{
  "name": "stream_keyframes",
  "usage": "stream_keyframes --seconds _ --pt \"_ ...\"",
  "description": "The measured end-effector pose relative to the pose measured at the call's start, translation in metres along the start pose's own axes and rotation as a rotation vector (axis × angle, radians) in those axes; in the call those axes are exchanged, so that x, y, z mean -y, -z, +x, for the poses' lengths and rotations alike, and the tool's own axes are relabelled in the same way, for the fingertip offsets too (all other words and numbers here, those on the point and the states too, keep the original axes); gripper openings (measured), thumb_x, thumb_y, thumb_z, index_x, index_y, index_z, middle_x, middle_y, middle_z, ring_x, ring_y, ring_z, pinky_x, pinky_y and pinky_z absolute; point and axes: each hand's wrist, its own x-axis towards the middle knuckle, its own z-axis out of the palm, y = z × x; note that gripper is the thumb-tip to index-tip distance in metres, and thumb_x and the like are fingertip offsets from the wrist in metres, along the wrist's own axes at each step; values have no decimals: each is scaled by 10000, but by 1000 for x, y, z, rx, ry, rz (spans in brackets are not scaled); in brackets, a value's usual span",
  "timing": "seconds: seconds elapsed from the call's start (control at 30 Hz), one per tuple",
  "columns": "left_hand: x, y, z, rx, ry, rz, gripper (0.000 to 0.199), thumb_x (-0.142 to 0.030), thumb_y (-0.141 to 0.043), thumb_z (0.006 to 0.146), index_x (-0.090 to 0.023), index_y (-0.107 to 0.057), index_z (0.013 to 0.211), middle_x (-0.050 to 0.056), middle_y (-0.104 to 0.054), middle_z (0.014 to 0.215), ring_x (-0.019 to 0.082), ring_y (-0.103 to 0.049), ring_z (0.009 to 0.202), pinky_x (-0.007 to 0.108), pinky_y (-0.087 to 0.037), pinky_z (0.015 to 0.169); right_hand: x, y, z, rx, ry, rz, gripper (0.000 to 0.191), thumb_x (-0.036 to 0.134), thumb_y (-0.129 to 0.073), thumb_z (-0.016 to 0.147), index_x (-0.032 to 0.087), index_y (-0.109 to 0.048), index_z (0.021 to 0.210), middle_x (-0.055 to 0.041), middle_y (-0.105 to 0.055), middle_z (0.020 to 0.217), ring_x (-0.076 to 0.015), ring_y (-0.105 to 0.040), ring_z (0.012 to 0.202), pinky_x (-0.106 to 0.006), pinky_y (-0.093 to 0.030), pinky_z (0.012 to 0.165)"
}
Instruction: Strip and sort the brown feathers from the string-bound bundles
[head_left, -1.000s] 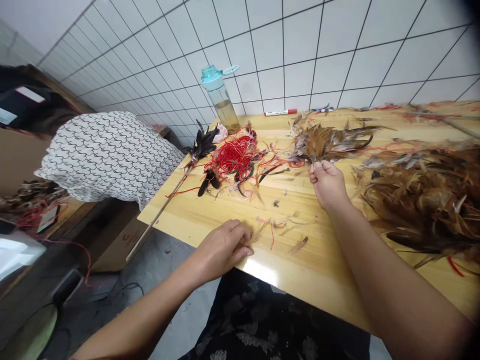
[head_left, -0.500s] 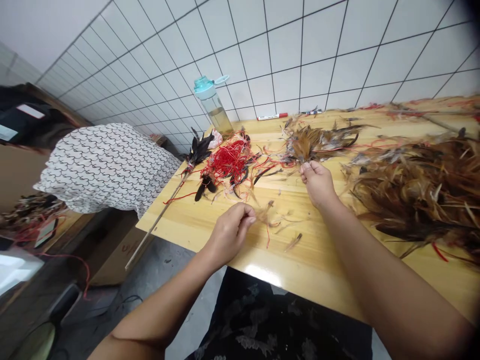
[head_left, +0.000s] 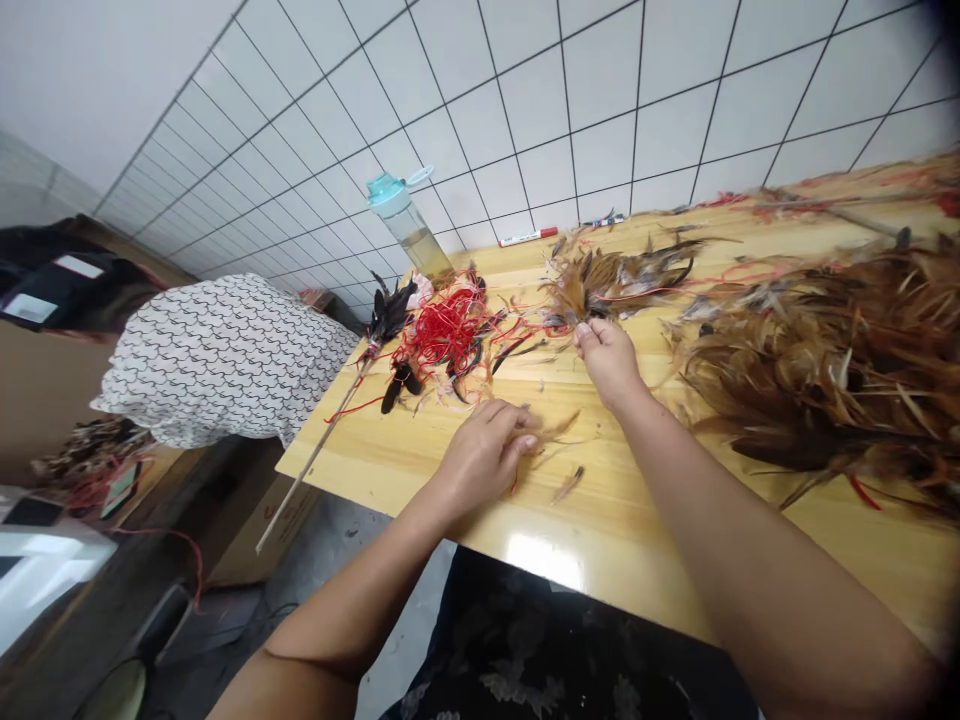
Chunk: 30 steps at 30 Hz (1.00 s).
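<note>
My right hand (head_left: 609, 362) is closed, thumb and fingers pinching the near end of a bunch of brown feathers (head_left: 574, 290) lying on the wooden table (head_left: 637, 550). My left hand (head_left: 486, 455) is curled low over the table, thumb towards fingertips. Wispy tan feathers (head_left: 559, 430) show just past its fingers; whether it grips any of them I cannot make out. A small loose feather (head_left: 568, 485) lies to its right. Beyond the left hand sits a tangle of red string (head_left: 448, 328) with black feathers (head_left: 401, 383) beside it.
A thin stick (head_left: 311, 460) topped with black feathers (head_left: 388, 312) juts over the table's left edge. A water bottle (head_left: 416, 238) and a red-and-white marker (head_left: 528, 237) stand and lie near the tiled wall. A large heap of brown feathers (head_left: 832, 370) covers the right side. Patterned cloth (head_left: 225, 360) drapes at left.
My left hand has moved right, over the loose feathers and closer to my right hand. The right hand keeps its pinch on the feather bunch. The view has shifted slightly.
</note>
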Motion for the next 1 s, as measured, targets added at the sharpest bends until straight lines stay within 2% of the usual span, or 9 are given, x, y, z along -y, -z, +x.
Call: stream_keyframes --seconds 0.17,0.33,0.43,0.57,0.63,0.83,1.0 --pt "-4 1 -1 78 21 81 152 -236 -583 849 -185 -605 991 68 -621 980 215 -554 954 368 -460 853 3 0 -1 -34 12 -47 292 391 -494 829 231 -468 586 15 -442 561 -154 -427 605 -277 -341 590" --pt "-5 -10 6 120 73 132 69 -185 -541 860 -168 -608 864 62 -625 893 201 -549 875 350 -453 814 4 0 -2 -27 20 -59 298 401 -499 819 232 -461 577 7 -455 579 -159 -430 620 -283 -334 605" --pt "-5 -8 9 83 65 129 100 -154 -498 868 -164 -589 827 59 -609 872 188 -539 856 331 -440 794 3 0 -2 -28 25 -73 290 379 -488 822 231 -459 574 4 -459 589 -159 -428 625 -285 -328 609" --pt "-6 4 8 -35 108 -24 58 -148 -525 845 -167 -554 798 20 -572 790 138 -529 775 266 -419 718 3 0 -2 -23 42 -93 282 368 -489 820 230 -464 576 8 -447 588 -160 -425 631 -283 -323 614" --pt "-8 10 7 -55 142 -94 61 -162 -542 837 -168 -542 777 -5 -549 727 116 -511 713 241 -399 673 4 0 -2 -17 47 -111 269 339 -477 820 228 -461 574 7 -447 594 -160 -426 630 -285 -321 615" --pt "-23 14 7 31 170 -190 71 -189 -567 829 -162 -547 766 -30 -540 678 85 -474 628 214 -362 610 9 0 -4 -2 45 -140 265 300 -463 825 225 -461 570 0 -456 600 -164 -432 631 -292 -331 628" --pt "-30 5 3 179 229 -160 60 -153 -595 792 -158 -566 740 -23 -574 687 95 -508 644 210 -376 604 12 1 -5 -1 34 -171 259 295 -447 822 219 -461 575 3 -456 608 -161 -438 643 -287 -334 632"
